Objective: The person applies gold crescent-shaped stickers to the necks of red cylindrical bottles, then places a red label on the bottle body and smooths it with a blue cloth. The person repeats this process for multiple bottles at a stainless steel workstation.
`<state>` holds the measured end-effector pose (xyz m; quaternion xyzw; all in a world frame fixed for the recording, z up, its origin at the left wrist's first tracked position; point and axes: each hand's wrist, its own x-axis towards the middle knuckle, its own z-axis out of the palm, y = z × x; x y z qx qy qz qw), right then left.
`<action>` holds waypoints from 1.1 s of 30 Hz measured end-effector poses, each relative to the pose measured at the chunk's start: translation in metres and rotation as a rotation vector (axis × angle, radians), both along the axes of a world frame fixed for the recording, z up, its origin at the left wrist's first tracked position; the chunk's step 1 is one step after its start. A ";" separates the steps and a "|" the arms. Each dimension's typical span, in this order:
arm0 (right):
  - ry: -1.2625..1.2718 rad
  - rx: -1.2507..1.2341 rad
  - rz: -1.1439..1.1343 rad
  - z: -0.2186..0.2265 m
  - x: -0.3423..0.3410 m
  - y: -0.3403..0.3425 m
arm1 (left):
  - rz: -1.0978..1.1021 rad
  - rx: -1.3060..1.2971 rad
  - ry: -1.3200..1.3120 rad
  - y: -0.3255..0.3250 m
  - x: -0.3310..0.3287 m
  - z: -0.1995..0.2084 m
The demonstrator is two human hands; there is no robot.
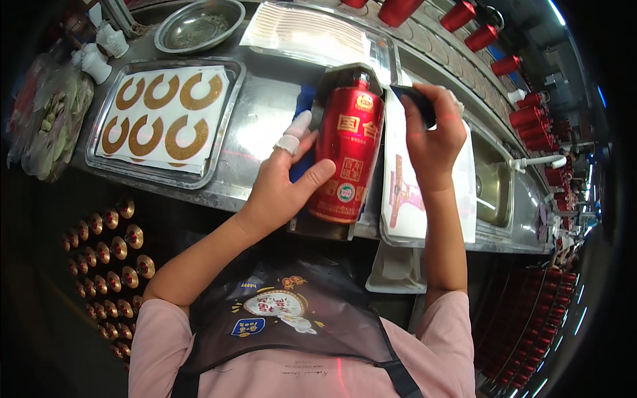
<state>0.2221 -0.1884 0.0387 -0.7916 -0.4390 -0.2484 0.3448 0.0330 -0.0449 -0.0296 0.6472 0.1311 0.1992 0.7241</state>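
A red bottle [348,142] with gold print lies on its back in a dark cradle [323,233], its neck pointing away from me. My left hand [282,179] grips it from the left, with the thumb pressed on its front. White covers wrap some of that hand's fingers. Part of a blue cloth-like piece [305,99] shows under the hand and bottle. To the right of the bottle's neck, my right hand [439,136] pinches a small dark flat piece [419,106]; its exact kind is unclear. White sheets [431,212] with gold and pinkish print lie below the right forearm.
On the left, a metal tray [219,149] bears a sheet of gold C-shaped stickers [162,89]. Behind are a metal bowl [199,26] and a tray of pale strips [305,33]. A conveyor [458,56] carries red bottles; a sink [492,182] with a tap [541,161] is at right.
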 end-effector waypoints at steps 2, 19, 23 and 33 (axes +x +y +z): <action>0.130 0.008 0.121 0.000 -0.016 -0.010 | 0.007 -0.060 -0.014 0.002 -0.006 -0.002; -0.096 -0.183 0.564 -0.021 -0.156 -0.003 | 0.018 -0.025 0.031 0.010 -0.062 0.011; -0.128 -0.114 0.504 -0.020 -0.151 -0.017 | -0.009 -0.018 0.068 0.012 -0.069 0.011; 0.239 -0.136 0.500 -0.010 -0.108 -0.014 | -0.224 0.342 -0.028 0.009 -0.054 0.011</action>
